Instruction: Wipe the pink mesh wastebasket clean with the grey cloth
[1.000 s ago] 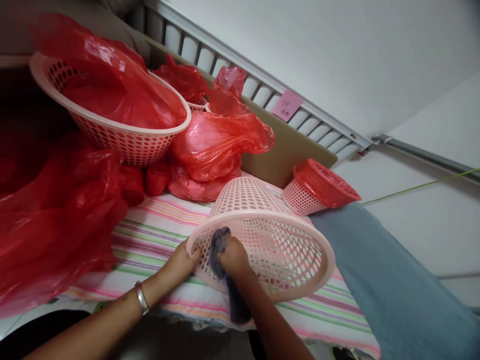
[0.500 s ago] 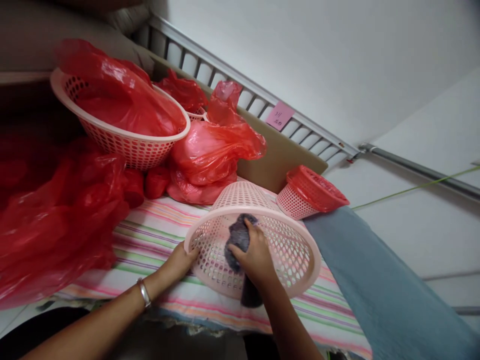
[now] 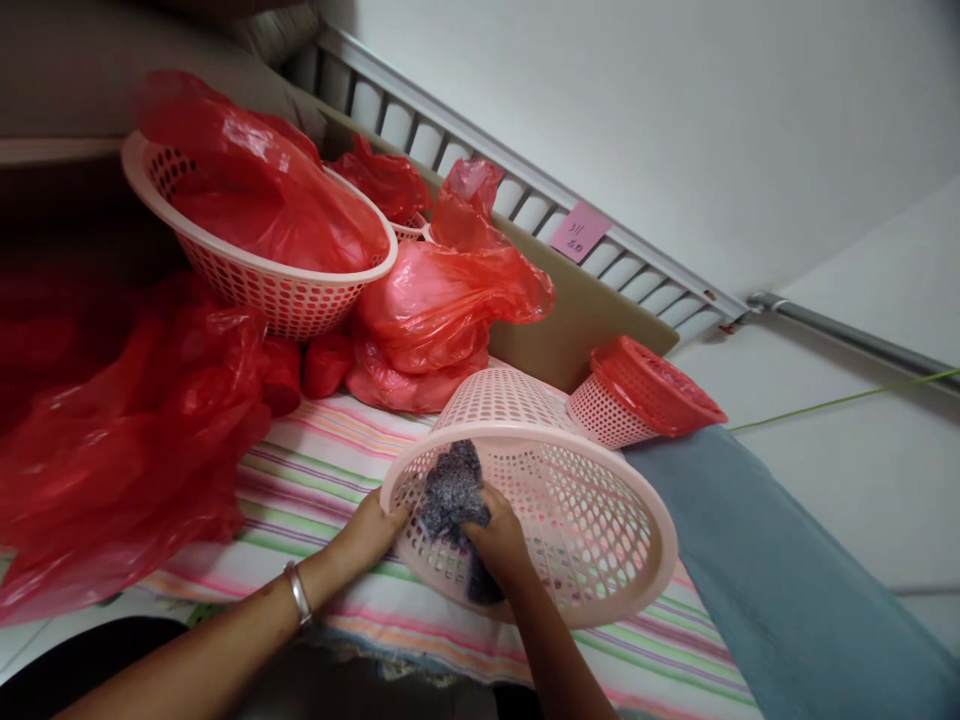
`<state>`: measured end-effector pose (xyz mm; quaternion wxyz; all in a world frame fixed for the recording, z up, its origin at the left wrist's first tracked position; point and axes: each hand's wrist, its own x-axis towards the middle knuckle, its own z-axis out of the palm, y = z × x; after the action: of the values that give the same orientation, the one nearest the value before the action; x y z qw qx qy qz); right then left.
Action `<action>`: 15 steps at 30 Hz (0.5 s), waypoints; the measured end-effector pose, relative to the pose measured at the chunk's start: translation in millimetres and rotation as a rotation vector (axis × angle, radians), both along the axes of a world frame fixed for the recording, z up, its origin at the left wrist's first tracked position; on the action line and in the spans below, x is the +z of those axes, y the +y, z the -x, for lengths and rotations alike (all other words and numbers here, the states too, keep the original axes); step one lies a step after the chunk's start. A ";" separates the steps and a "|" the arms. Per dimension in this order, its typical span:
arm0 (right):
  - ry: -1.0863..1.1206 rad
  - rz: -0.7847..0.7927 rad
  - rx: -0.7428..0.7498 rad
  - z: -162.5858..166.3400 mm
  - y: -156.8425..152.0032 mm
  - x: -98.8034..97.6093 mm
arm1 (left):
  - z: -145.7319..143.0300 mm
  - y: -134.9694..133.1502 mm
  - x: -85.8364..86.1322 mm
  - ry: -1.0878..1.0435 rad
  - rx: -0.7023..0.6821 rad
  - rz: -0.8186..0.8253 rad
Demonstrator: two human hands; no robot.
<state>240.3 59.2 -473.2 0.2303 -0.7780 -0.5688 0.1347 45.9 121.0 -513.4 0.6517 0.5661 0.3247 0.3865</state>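
A pink perforated plastic basket (image 3: 585, 520) lies tilted on its side on a striped cloth (image 3: 330, 470), its opening towards me. My left hand (image 3: 371, 530) grips its rim at the left edge. My right hand (image 3: 499, 535) is inside the basket, closed on a dark grey cloth (image 3: 450, 490) that it presses against the inner wall. A silver bangle (image 3: 300, 592) circles my left wrist.
A larger pink basket (image 3: 247, 280) filled with red plastic bags stands at the back left. More red bags (image 3: 442, 310) and a big red heap (image 3: 112, 430) lie around it. A small basket with a red one nested (image 3: 645, 390) sits at right, beside blue fabric (image 3: 780, 580).
My right hand has dragged the grey cloth from the basket's near rim up to its top, then back down to the left inner wall. My left hand has kept its grip on the rim.
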 end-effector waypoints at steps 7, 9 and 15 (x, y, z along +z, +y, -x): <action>0.487 -0.268 -0.278 -6.8 -25.5 58.3 | -0.7 3.0 -8.6 0.028 -0.038 0.029; 0.755 -0.323 -0.337 -2.2 -36.2 66.7 | -2.7 3.4 -10.8 0.033 -0.042 0.036; 1.194 -0.206 -0.405 -7.3 -67.0 68.3 | -4.9 3.2 -12.5 0.016 -0.042 0.034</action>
<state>247.6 -7.8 -404.9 0.6022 -0.6348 -0.1941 0.4435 50.8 124.3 -526.0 0.6666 0.5646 0.3245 0.3627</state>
